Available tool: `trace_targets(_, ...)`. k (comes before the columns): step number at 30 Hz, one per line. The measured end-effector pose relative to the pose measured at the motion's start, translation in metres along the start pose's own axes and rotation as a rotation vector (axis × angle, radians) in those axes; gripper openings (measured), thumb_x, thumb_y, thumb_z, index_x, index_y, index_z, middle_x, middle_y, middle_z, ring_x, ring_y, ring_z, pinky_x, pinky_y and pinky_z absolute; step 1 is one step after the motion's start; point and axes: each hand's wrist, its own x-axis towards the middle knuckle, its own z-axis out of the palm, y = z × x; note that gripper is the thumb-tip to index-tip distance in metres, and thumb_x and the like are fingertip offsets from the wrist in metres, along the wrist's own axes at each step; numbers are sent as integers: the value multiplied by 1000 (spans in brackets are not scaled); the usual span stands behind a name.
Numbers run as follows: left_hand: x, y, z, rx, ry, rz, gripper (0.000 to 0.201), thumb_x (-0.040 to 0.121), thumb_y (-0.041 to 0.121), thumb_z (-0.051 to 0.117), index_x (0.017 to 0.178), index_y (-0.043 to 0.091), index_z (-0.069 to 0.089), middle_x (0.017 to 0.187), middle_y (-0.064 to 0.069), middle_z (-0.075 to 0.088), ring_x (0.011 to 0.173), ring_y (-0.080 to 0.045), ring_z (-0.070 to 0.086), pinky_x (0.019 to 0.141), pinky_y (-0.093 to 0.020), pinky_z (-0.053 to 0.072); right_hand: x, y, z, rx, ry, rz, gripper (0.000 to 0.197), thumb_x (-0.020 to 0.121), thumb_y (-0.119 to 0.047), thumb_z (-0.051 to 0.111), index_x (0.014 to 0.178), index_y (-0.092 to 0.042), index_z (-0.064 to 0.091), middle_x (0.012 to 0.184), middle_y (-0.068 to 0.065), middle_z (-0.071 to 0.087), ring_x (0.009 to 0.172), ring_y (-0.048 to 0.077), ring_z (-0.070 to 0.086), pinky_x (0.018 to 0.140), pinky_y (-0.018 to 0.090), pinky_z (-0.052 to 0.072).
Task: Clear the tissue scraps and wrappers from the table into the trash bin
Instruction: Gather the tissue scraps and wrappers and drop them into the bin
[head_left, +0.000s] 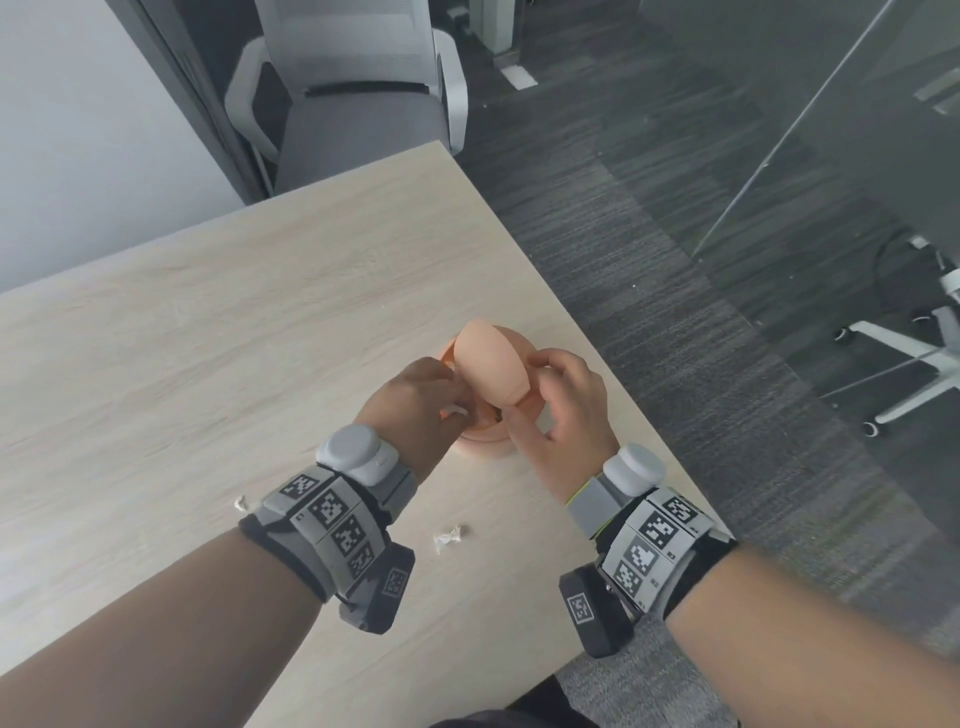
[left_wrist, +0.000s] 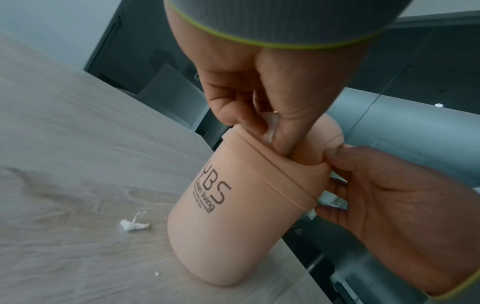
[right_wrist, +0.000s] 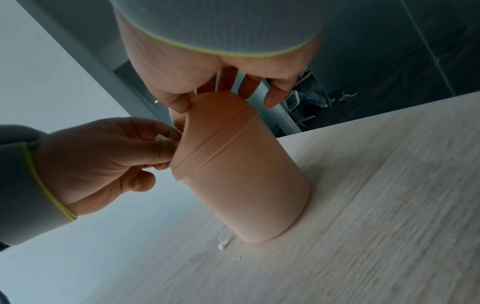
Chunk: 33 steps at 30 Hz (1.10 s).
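White tissue scrap (left_wrist: 270, 128), pinched in the left hand (head_left: 415, 400), should drop well inside the bin (left_wrist: 233, 226) while the right hand (head_left: 563, 410) grips its tilted lid (head_left: 491, 361).

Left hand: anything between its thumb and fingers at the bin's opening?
Yes. The left wrist view shows the left hand pinching a white tissue scrap just above the bin opening; the right hand tilts the lid.

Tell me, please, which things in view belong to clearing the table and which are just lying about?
Part of the job:
- trash bin, its swing lid tipped open by the right hand
- tissue scrap pinched by the left hand at the opening
- loose scraps and on the table

Just lying about:
- grey office chair
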Motion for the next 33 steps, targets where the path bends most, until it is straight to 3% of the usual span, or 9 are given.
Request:
trace_targets(3,-6,-6,4,-20,35,48,18,79,27,80,95,22,76,110,2,56,74,-15,57,69,-27,49,-1,-1,-2,4,-13,5,31,81,-38,58,92,-10,63,128,1,55,106,32,51,85,28,35)
trace_targets(6,-14,-12,1,-92,62,105,37,76,21,82,110,21,67,112,6,50,79,1,55,69,-20,52,0,0,-5,19,-33,17,24,81,-38,58,84,-14,56,125,1,55,103,32,51,82,26,33)
trace_targets(11,-25,-29,-6,-60,167,132,25,77,10,77,98,17,65,105,2,57,85,-9,59,69,-27,55,-1,-1,-4,37,-49,19,26,81,-40,57,91,-17,61,128,0,53,109,31,50,84,20,31)
trace_targets(16,-28,-28,-1,228,-42,323,33,87,31,55,116,23,67,121,4,66,116,-22,60,94,-41,44,-2,-2,-4,43,-32,7,27,81,-38,58,97,-18,63,130,-1,53,111,29,47,88,21,31)
trace_targets(20,-17,-6,-7,476,-358,257,66,84,58,48,143,30,42,152,12,42,145,-16,32,111,-49,23,-3,-3,-5,37,-43,24,32,81,-40,57,105,-20,65,133,-7,50,116,24,44,89,5,25)
trace_targets(23,-7,9,-3,583,-440,221,76,79,71,40,144,32,35,151,16,39,145,-13,26,116,-53,13,-4,-5,-7,36,-52,34,35,81,-40,55,108,-20,65,134,-8,49,117,21,43,89,5,25)
trace_targets(28,11,29,2,614,-526,147,65,78,72,37,137,45,33,138,19,52,136,-17,39,109,-58,21,-4,-4,-11,39,-81,43,35,80,-39,55,110,-24,64,135,-12,46,119,19,40,89,10,29)
trace_targets(31,22,35,9,603,-582,92,59,80,64,31,137,51,27,144,20,45,142,-23,29,111,-66,12,-5,-4,-10,43,-86,65,30,81,-30,67,111,-26,63,136,-15,46,121,17,39,90,26,38)
trace_targets(33,23,31,18,647,-535,75,76,76,67,29,147,41,24,159,7,29,149,-29,16,115,-64,5,-6,-5,-10,57,-89,63,30,80,-30,68,109,-29,62,136,-17,45,121,17,39,90,28,38)
